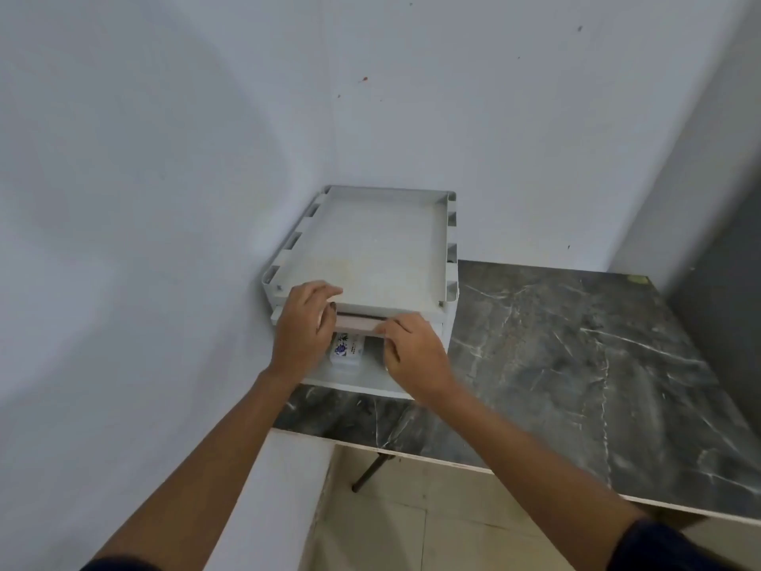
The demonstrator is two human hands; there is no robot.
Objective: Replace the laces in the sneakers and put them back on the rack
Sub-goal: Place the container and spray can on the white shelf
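A white plastic rack (383, 241) with stacked tray shelves stands in the wall corner on a dark marble table (576, 364). A pale pink flat piece (360, 322) sticks out of the slot just under the top tray; I cannot tell what it is. My left hand (304, 331) grips its left end, with the index finger lying on the top tray's front edge. The right end is pinched by my right hand (412, 350). On the lower shelf between my hands lies a small white box with blue print (345, 351).
White walls close in behind and to the left of the rack. The marble table stretches right to a grey wall (720, 282). Its front edge runs diagonally, with a table leg (372, 467) and beige floor tiles (412, 529) below.
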